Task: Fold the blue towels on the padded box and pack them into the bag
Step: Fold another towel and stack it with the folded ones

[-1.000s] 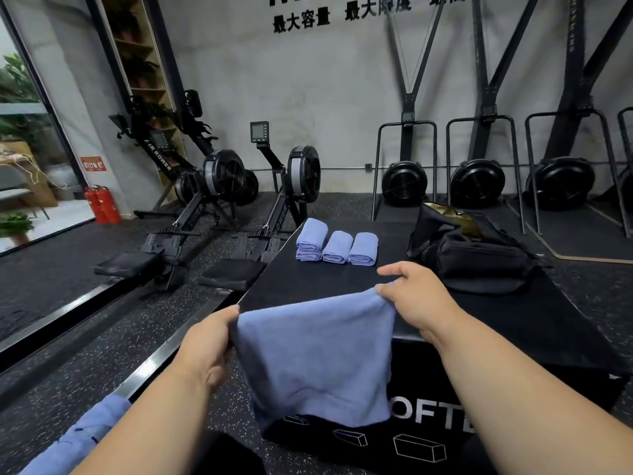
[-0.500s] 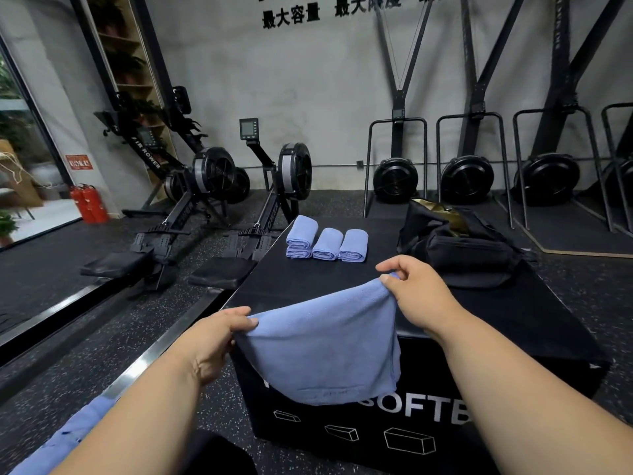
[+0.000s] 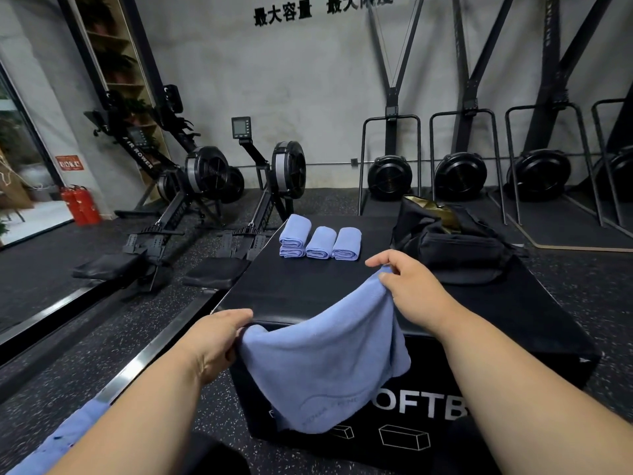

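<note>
Over the near edge of the padded box [image 3: 342, 289] hangs the blue towel [image 3: 325, 368], held by its two top corners; its lower part drapes down the box's front face, covering part of the white lettering. The left hand [image 3: 212, 341] pinches the near-left corner just off the box's near-left edge, fingers curled around the cloth. The right hand [image 3: 407, 286] pinches the other corner over the box top, thumb and forefinger closed on the fabric.

Judgement: the step is laying the towel flat on the box top for folding. To do it well, both corners should travel forward together, keeping the top edge taut so the cloth lands without wrinkles and squarely on the bare middle of the box.

Toward the far edge of the box lie the folded towels [image 3: 320, 242], side by side in a row, the leftmost place apparently stacked two high. On the far-right part of the box sits the black bag [image 3: 452, 248], its mouth open at the top.

Possible obstacles: carried too far, the towel could run into the folded row or the bag.

Beyond the box on the left stand rowing machines [image 3: 209, 186]; fan-wheel trainers [image 3: 459, 176] line the wall behind. Red fire extinguishers [image 3: 80, 205] stand far left.
</note>
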Demonstrator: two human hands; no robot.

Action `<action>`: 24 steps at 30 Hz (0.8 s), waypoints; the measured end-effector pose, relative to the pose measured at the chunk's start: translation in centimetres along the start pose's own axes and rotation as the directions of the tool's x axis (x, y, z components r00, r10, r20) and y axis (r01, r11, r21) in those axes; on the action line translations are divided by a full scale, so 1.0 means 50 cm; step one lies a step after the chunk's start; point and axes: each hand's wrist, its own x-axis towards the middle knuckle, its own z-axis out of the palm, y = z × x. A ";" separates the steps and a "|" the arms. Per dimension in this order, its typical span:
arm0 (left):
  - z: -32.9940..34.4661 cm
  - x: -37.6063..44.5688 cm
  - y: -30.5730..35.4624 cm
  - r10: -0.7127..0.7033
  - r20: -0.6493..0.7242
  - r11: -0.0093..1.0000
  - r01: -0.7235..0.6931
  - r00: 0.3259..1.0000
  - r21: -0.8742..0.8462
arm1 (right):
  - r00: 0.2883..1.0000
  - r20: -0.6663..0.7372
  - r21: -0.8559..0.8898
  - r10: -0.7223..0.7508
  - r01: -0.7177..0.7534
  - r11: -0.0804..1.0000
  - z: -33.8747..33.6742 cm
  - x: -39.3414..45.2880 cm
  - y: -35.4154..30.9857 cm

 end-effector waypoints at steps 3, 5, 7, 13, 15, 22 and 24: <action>-0.004 0.013 -0.006 0.086 -0.048 0.996 -0.087 0.995 -0.011 | 0.999 0.014 0.018 0.032 -0.032 0.999 -0.005 -0.002 0.000; -0.007 0.011 0.000 0.144 -0.054 0.986 -0.148 0.988 -0.071 | 0.999 0.016 0.001 0.030 -0.030 1.000 -0.010 -0.003 0.001; -0.008 0.005 0.005 0.228 -0.089 0.964 -0.238 0.970 -0.117 | 1.000 0.011 -0.010 0.015 -0.015 1.000 -0.015 -0.002 0.001; 0.003 -0.047 0.037 0.602 -0.210 0.793 -0.608 0.770 0.044 | 0.992 -0.114 0.071 -0.048 0.056 0.996 -0.022 0.003 0.004; 0.013 -0.060 0.049 0.667 -0.200 0.743 -0.660 0.718 0.107 | 0.981 -0.191 0.179 -0.023 0.058 0.982 -0.027 0.013 0.005; 0.054 -0.015 0.114 0.763 -0.189 0.646 -0.740 0.618 0.189 | 0.946 -0.324 0.343 0.014 0.104 0.933 -0.073 0.098 -0.021; 0.067 0.026 0.142 0.787 -0.175 0.617 -0.750 0.591 0.240 | 0.941 -0.336 0.351 0.034 0.092 0.932 -0.078 0.145 -0.018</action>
